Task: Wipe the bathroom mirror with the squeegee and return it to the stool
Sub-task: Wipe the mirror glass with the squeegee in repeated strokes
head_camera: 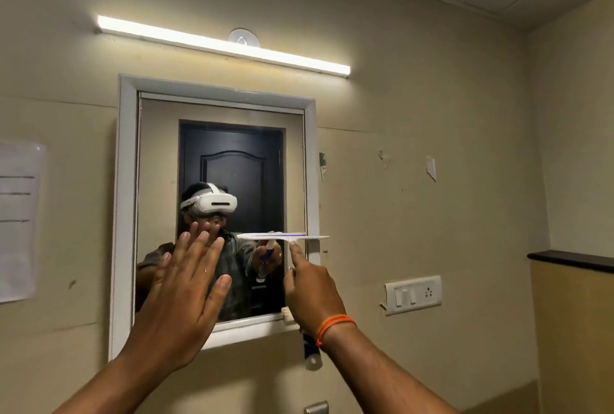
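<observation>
The squeegee (288,238) lies level at frame centre, blade across the right side of the mirror (159,181), handle running down into my right hand (310,290), closed around it. My left hand (186,290) is spread wide, empty, lower left.

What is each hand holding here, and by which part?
Right hand grips the squeegee by its handle, index finger along the neck. Left hand is open, holding nothing.
</observation>
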